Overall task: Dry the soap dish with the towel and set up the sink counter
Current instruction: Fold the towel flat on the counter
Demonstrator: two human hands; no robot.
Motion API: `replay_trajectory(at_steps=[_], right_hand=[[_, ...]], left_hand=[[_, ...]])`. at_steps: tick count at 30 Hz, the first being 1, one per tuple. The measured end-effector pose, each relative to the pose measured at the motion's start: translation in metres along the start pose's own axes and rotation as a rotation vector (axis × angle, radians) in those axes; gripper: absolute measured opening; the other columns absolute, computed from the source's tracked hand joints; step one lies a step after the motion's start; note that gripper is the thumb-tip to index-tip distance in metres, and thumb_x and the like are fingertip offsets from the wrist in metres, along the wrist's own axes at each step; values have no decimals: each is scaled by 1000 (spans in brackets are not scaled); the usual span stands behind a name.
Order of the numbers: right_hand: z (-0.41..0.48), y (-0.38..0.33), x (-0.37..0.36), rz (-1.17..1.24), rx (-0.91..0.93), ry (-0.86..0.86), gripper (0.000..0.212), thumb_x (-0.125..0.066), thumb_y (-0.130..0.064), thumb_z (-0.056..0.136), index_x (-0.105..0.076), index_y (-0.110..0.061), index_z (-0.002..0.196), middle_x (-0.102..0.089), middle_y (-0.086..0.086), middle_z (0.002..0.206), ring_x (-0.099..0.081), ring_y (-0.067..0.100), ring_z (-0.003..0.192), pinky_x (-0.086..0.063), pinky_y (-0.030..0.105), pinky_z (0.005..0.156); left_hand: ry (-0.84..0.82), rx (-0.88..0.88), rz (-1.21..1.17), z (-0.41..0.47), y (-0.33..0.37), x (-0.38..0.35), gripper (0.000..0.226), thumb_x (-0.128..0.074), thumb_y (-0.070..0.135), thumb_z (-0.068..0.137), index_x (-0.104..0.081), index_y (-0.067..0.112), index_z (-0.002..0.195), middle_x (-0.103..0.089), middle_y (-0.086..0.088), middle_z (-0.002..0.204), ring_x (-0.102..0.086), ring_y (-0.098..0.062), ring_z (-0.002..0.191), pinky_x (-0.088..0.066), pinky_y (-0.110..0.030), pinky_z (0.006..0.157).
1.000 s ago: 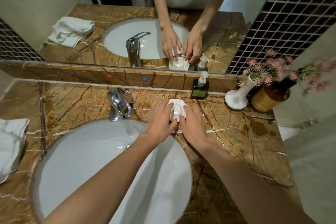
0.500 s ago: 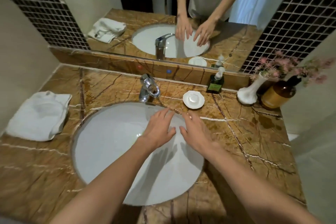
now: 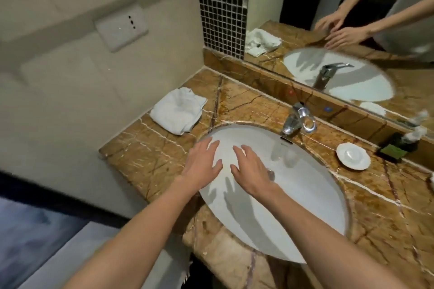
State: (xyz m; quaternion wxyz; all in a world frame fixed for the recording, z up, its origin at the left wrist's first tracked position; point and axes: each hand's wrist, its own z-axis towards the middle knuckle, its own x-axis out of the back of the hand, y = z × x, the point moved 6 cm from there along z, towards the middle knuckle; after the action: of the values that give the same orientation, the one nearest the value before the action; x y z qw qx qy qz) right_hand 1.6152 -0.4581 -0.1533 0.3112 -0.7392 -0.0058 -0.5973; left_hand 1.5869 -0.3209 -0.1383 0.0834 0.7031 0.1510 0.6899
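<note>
Brown veined marble counter [image 3: 150,155] wraps a white oval sink [image 3: 293,206], with a chrome faucet [image 3: 297,119] at its back edge and a mirror [image 3: 352,30] above. Your left hand [image 3: 202,166] and right hand [image 3: 252,169] hover over the basin's left side, palms down, fingers spread, grasping nothing. Your white soap dish [image 3: 353,156] sits on the counter right of the faucet, just beside a dark soap bottle [image 3: 397,148]. Your crumpled white towel [image 3: 179,110] lies near the wall, well apart from both hands.
</note>
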Motion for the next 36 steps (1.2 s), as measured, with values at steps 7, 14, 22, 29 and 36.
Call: replay_trajectory(at_steps=[7,14,22,29,36], right_hand=[[70,-85,-37,-49,38,-30,55,-54,-24,92,-34,-12,142,-37,20,147,-34,36,135,-34,41,108],[124,-139,-59,-59,52,8,33,-54,-22,89,-51,-9,120,-54,18,117,-50,34,106,-46,40,88],[177,-128,-58,-43,-39,-15,59,-58,-23,90,-33,-7,142,-35,22,145,-37,39,131,-37,42,104],[249,-105,-41,-78,-9,7,62,-62,-30,88,-33,-6,137,-46,20,134,-48,37,120,-42,44,99],[308,-92,-54,95,-79,-164,54,-64,-39,86,-48,-8,127,-59,15,125,-57,32,110,-48,44,93]], left_hand=[[49,101,-62,11,-111,41,55,-54,30,89,-39,17,140,-37,-12,149,-31,-29,138,-27,-44,113],[43,161,-108,32,-190,64,62,-48,34,90,-29,16,146,-28,-10,156,-26,-27,140,-25,-48,115],[-18,175,-111,74,-209,49,61,-50,34,91,-29,19,147,-26,-9,156,-27,-28,140,-24,-45,115],[-77,171,-102,138,-216,35,65,-45,49,92,-29,19,147,-21,-9,158,-17,-27,145,-19,-44,118],[-138,218,-142,184,-231,22,63,-46,41,94,-25,17,149,-20,-9,159,-19,-25,145,-16,-38,117]])
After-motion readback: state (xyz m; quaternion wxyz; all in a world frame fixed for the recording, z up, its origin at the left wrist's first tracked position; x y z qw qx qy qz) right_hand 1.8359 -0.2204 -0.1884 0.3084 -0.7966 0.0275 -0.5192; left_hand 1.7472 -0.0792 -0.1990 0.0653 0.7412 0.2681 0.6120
